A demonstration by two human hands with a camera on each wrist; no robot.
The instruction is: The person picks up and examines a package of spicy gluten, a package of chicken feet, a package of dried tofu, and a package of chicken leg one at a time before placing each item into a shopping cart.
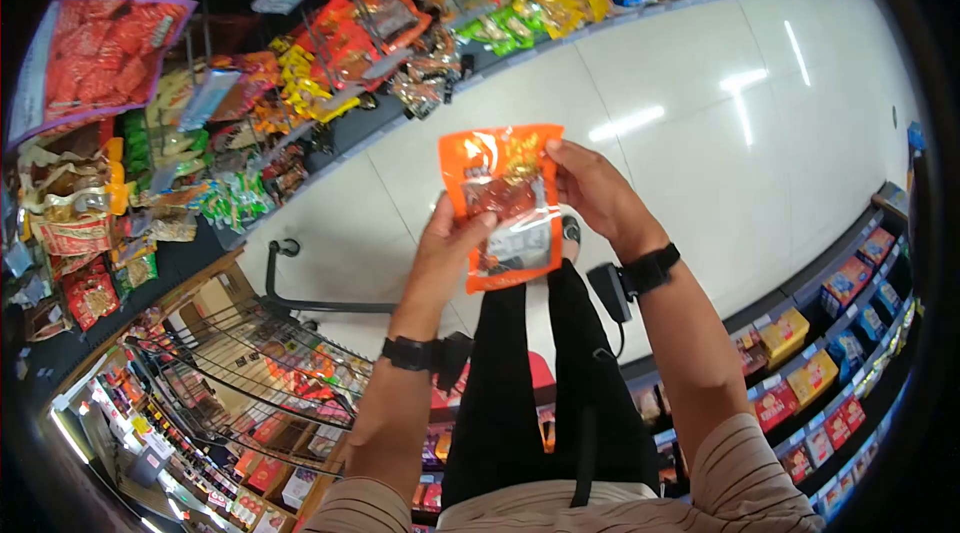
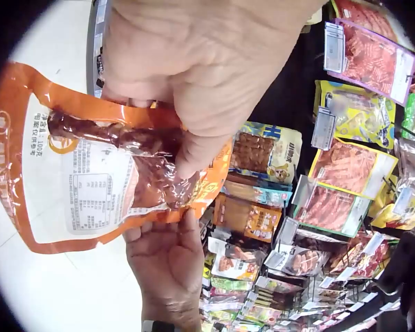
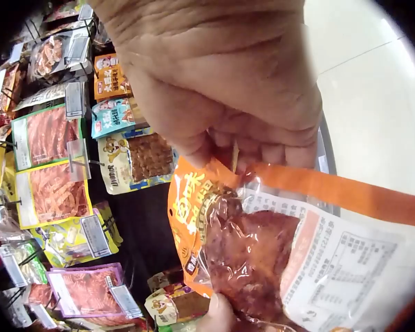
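An orange-edged snack packet with a clear window is held up in front of the body by both hands. Dark brown meat pieces and a white printed label show through its window. My left hand grips the left edge, its thumb lying across the front. At the upper right edge, my right hand pinches the packet between thumb and fingers. The left wrist view shows the packet with the left thumb pressed on the meat. In the right wrist view, the right hand holds a corner near the yellow lettering.
Racks of hanging snack bags run along the left and top. A wire shopping cart stands at lower left, its black handle toward me. Low shelves of boxed goods line the right. Pale tiled floor lies between.
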